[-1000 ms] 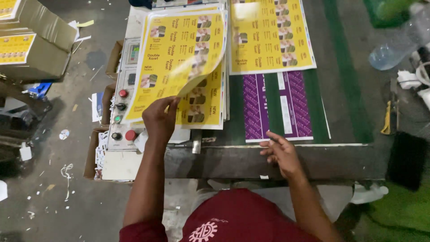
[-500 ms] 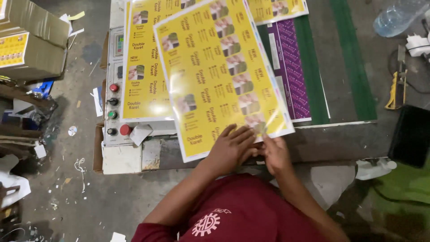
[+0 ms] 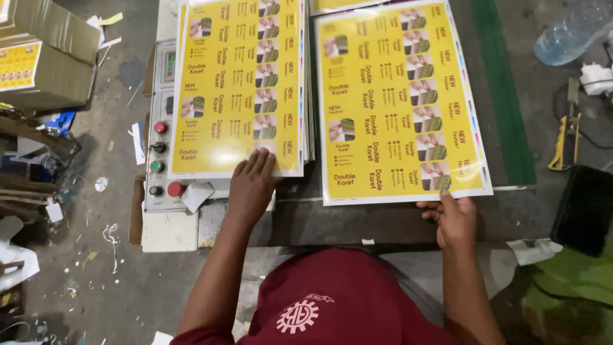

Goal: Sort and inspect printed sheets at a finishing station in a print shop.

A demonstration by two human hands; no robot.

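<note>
Your left hand (image 3: 250,186) lies open, fingers flat on the near edge of the yellow printed stack (image 3: 239,89) at the left of the work table (image 3: 300,217). Your right hand (image 3: 453,220) pinches the near right corner of a single yellow printed sheet (image 3: 399,102), which lies flat just right of the stack. Control panel buttons (image 3: 158,158) sit left of the stack.

One view only — a head-worn camera looking almost straight down past the person's chest, at arm's length above the machine table (image 3: 383,220). The floor shows at left; with no second view, nothing overlaps.
</note>
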